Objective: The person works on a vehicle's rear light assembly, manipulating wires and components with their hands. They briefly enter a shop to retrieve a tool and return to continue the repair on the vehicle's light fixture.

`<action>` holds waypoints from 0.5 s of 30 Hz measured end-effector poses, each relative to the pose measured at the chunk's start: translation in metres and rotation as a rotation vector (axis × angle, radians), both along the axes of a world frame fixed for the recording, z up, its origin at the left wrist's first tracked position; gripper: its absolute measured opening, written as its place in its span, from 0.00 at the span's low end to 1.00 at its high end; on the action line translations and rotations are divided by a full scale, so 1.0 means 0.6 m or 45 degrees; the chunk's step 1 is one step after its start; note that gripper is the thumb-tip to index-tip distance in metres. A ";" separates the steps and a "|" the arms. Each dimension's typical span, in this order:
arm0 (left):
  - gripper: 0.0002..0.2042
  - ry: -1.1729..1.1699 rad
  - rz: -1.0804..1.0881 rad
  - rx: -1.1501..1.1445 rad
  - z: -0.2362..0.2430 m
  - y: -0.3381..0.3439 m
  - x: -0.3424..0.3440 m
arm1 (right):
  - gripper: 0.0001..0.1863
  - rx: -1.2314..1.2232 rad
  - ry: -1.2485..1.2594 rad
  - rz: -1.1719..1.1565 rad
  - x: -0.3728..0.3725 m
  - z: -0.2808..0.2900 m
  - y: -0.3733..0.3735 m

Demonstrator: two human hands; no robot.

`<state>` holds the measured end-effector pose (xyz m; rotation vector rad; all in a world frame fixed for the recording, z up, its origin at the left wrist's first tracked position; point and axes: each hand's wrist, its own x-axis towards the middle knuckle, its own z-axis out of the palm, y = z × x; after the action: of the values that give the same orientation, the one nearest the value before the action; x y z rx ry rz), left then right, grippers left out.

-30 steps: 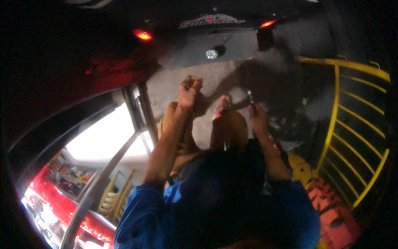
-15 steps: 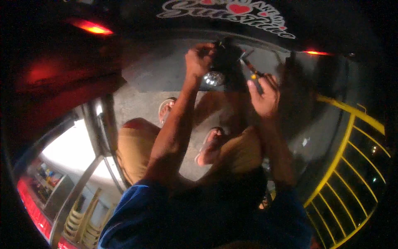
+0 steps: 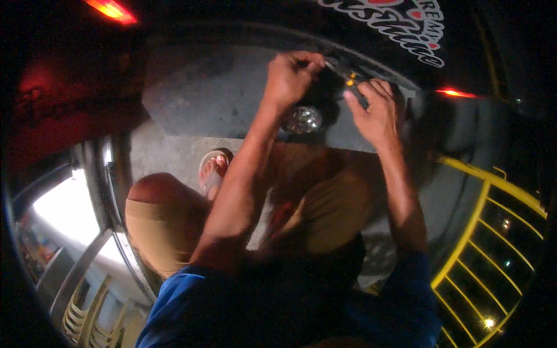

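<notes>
Near the upper centre of the frame, the right hand (image 3: 377, 113) is closed around the dark handle of a hand tool (image 3: 351, 80) with yellow accents. The tool slants up and to the left, its far end pointing toward the left hand (image 3: 292, 78). That hand has its fingers bent and drawn together close to the tool's end; the spot is dark and blurred, so I cannot tell whether something is pinched between them, or whether they touch the tool.

Just below the gap between the hands, right of the frame's centre line, is a round, clear, faceted lamp (image 3: 304, 119). Behind it a grey panel (image 3: 197, 87) spans the upper middle of the picture. A red light (image 3: 113, 10) glows at the upper left and a second, thinner red lamp (image 3: 456, 93) at the upper right; above the latter is a sticker (image 3: 397, 26) with white lettering and red hearts.

Below the panel, a sandalled foot (image 3: 213, 167) rests on the pale floor (image 3: 154, 148), left of the left forearm. A tan-clothed knee (image 3: 159, 229) fills the area below. A yellow railing (image 3: 473, 232) curves down the right side, and pale chairs (image 3: 87, 313) stand at the lower left.
</notes>
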<state>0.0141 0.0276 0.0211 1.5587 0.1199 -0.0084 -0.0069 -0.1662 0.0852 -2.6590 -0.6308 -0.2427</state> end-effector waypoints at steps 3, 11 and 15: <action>0.10 0.086 -0.098 -0.086 -0.002 0.002 0.001 | 0.09 -0.007 -0.009 0.010 0.004 -0.003 0.004; 0.11 -0.155 -0.171 0.074 -0.011 0.018 0.008 | 0.10 -0.053 -0.060 0.046 0.014 -0.002 0.009; 0.11 -0.130 -0.210 0.094 -0.016 0.023 0.015 | 0.10 -0.062 -0.019 0.033 0.016 -0.001 0.013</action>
<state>0.0228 0.0414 0.0116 1.6362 -0.0899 -0.0545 0.0026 -0.1586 0.0847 -2.6956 -0.6841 -0.2436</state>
